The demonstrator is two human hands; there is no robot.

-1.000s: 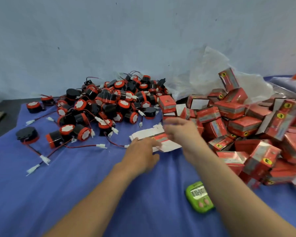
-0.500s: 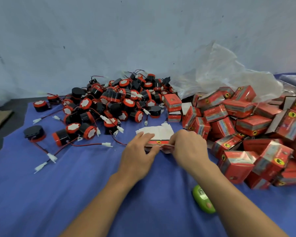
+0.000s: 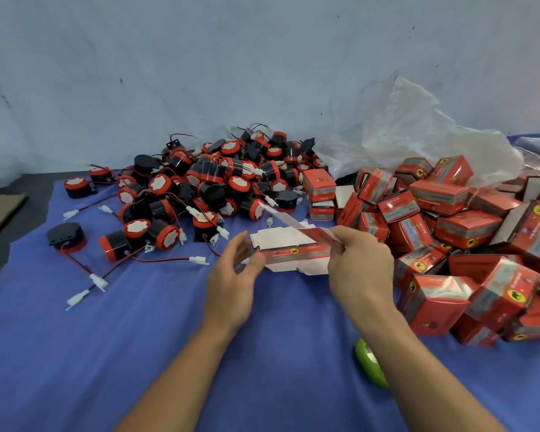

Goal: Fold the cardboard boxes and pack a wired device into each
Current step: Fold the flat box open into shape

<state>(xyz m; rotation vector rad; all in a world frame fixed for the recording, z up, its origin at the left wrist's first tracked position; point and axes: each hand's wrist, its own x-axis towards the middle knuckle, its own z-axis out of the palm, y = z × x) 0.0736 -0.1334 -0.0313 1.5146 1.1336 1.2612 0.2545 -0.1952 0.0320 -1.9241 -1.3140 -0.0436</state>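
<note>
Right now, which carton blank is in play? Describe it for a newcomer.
On the blue cloth, between the device pile and the heap of folded red boxes, lies a stack of flat cartons. The lifted carton is pinched by the right hand, tilted up off that stack.

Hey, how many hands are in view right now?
2. The left hand is at the left end of the flat cardboard box, and the right hand pinches its right end. Neither hand is hidden, and no others show.
</note>
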